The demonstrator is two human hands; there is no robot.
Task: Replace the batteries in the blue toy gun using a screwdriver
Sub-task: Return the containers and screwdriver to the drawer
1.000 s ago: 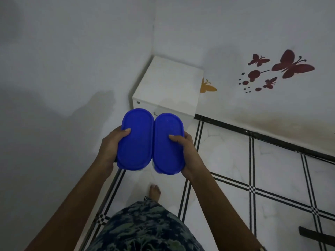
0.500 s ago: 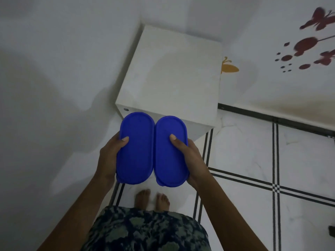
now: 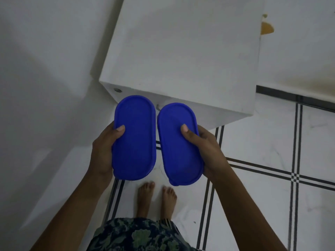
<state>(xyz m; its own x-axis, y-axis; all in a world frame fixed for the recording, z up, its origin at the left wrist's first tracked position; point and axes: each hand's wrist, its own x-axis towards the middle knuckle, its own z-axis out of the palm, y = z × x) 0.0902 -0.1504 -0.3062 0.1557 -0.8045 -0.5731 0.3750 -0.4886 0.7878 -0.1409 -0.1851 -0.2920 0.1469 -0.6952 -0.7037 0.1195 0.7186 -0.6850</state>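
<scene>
Two blue lidded boxes: left box (image 3: 134,138) in left hand (image 3: 103,151), right box (image 3: 179,145) in right hand (image 3: 204,153) — fingers curled round sides, thumbs on lids. Toy gun unseen — presumably light, stiff plastic; hold by body.

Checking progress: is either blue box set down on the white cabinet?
No, the left hand holds the left box, the right hand the right box, both off the cabinet.
</scene>
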